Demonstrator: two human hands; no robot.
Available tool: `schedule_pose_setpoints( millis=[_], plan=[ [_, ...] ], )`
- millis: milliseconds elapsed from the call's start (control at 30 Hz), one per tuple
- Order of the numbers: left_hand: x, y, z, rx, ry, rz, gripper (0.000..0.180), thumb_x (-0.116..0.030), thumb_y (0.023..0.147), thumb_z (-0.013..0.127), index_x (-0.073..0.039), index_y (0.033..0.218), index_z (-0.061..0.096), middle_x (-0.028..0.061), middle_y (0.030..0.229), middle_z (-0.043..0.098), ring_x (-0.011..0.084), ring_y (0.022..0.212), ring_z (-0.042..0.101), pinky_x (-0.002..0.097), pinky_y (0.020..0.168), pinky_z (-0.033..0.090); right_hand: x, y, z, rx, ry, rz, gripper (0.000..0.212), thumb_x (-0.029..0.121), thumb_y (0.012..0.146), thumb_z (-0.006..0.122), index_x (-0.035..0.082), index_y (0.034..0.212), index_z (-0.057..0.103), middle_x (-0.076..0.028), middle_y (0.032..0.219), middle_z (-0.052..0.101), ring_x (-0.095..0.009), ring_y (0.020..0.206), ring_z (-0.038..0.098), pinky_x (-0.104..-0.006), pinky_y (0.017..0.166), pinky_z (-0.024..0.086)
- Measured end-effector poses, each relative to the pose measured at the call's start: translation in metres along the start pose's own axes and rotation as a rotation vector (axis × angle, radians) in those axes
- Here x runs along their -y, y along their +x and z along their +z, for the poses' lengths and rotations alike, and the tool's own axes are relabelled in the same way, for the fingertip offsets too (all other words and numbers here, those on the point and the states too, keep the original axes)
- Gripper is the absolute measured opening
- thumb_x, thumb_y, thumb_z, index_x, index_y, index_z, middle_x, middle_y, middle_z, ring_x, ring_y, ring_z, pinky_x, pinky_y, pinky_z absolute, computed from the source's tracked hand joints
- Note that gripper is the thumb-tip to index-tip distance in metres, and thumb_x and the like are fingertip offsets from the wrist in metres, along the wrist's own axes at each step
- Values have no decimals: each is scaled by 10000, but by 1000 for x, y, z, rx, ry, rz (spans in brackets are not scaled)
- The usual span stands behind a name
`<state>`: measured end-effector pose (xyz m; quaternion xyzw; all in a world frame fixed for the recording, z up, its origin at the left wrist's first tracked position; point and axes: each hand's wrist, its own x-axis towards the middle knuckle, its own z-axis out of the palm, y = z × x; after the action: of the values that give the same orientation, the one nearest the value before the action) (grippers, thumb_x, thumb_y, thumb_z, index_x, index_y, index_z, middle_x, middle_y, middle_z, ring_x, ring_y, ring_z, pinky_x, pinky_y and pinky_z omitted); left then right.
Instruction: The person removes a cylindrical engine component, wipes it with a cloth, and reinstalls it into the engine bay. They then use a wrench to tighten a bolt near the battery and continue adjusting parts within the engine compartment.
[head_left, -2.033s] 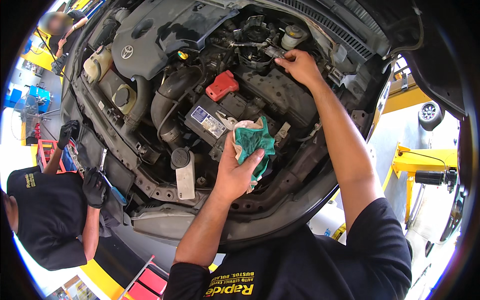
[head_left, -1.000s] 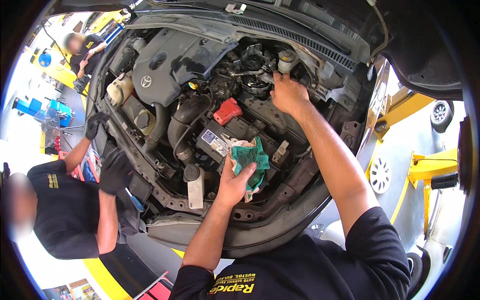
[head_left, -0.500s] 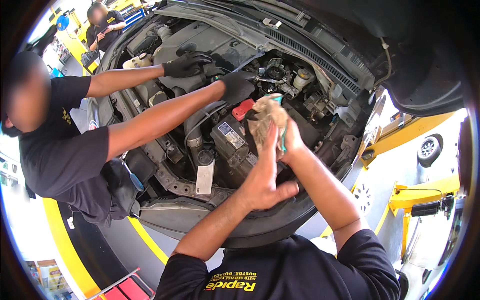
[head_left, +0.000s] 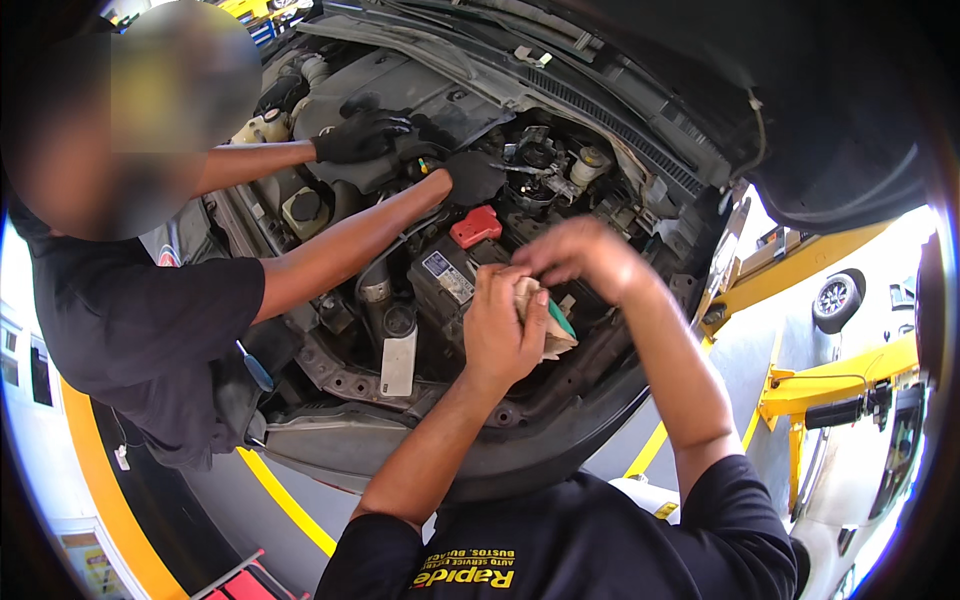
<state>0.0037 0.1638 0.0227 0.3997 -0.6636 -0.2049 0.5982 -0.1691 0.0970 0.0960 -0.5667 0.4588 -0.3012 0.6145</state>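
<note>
My left hand (head_left: pixel 503 325) is closed around a crumpled beige rag (head_left: pixel 557 345) with a green edge, held over the front of a car's open engine bay. My right hand (head_left: pixel 580 258) is just above the rag, smeared by motion; whether its fingertips touch the cloth cannot be made out. Below and left of my hands sits the car battery (head_left: pixel 447 276), with a red terminal cover (head_left: pixel 475 227) behind it. A co-worker's black-gloved hands, one on the engine cover (head_left: pixel 410 88) and the other near the red cover, reach in from the left.
A white rectangular device (head_left: pixel 398 367) rests on the front of the bay. A blue-handled tool (head_left: pixel 256 368) lies by the co-worker. The raised hood (head_left: pixel 840 110) hangs overhead at right. Yellow lift arms (head_left: pixel 840 380) and a loose wheel (head_left: pixel 838 300) are beyond the car at right.
My hands have come down and nearer to me with the rag. They were pressed together around it; now my right hand is lifted above my left. The co-worker's head has leaned farther in.
</note>
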Motion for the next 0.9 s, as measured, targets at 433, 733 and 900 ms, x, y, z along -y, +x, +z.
schedule_pose_setpoints(
  millis=[433, 733, 900],
  plan=[
    [26, -18, 3, 234, -205, -238, 269, -109, 903, 660, -10, 1141, 586, 164, 961, 616, 323, 867, 629, 394, 778, 502, -64, 291, -193, -279, -1090, -217, 536, 448, 1023, 412, 26, 936, 731, -195, 1046, 715, -395, 1039, 645, -466, 933, 480],
    [31, -17, 6, 285, -234, -241, 289, -87, 891, 694, 11, 1141, 590, 153, 919, 620, 291, 803, 619, 377, 722, 501, -80, 319, -200, -361, -1239, -262, 573, 512, 1005, 387, 87, 868, 747, -161, 1111, 689, -374, 1098, 626, -472, 971, 458],
    [33, -19, 9, 323, -228, -285, 278, -92, 869, 700, 12, 1110, 607, 156, 934, 634, 308, 810, 640, 371, 709, 515, -74, 317, -192, -241, -1263, -110, 559, 517, 998, 352, 131, 1102, 742, -129, 1232, 685, -336, 1208, 603, -471, 1045, 439]
  ],
)
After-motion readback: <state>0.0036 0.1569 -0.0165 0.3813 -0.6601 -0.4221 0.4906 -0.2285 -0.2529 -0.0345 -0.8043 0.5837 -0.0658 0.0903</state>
